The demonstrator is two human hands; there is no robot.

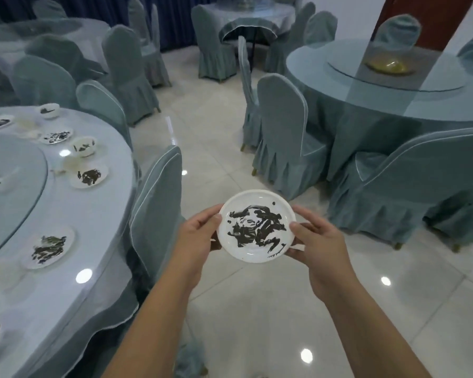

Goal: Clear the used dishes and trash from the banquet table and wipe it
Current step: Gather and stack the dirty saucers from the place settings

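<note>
The dirty plate (257, 226) was off the desk (74, 268), held over the floor with my left hand (195, 237) and right hand (318, 242) each in a grip on its rim, while at least 4 soiled plates and 2 bowls remained uncleared.

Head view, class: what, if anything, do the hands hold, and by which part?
A smeared white plate, gripped at opposite rim edges: left hand on its left edge, right hand on its right.

Left hand (195, 236) and right hand (316, 241) grip a smeared white plate (257, 226) right of the banquet table (74, 296), over the floor.
</note>
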